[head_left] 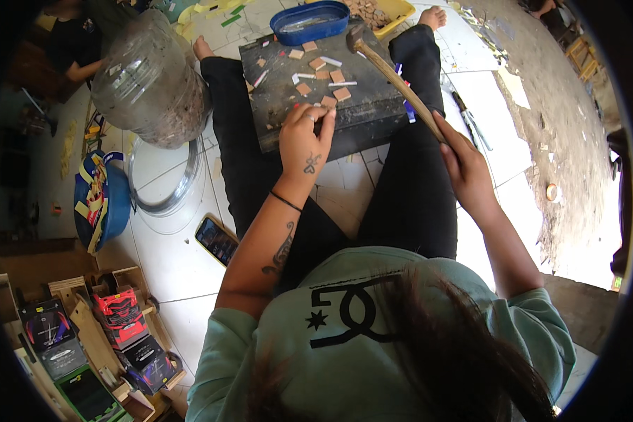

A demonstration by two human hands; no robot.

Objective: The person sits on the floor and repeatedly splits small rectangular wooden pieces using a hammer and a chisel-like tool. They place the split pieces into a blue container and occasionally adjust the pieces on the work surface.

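My right hand [468, 165] is closed around the lower end of the wooden handle of a hammer [401, 88]. The hammer's dark metal head is raised over the far right of a black block [369, 119] between my legs. At the block's near edge, my left hand [304, 137] has its fingers and thumb drawn together in a pinch. What they hold is hidden or too small to make out. Right beside those fingertips lies a small brown square piece [328, 102]. More such squares [321, 74] and short white strips [332, 62] are scattered across the block.
Beyond the block sit a blue oval tub [309, 27] and a yellow tray [401, 10] of brown pieces. To the left are a clear plastic container [151, 84], a wire coil [165, 200], a blue basin [116, 207] and a phone [216, 239]. Tools [473, 123] lie at right. Another person [74, 42] is at far left.
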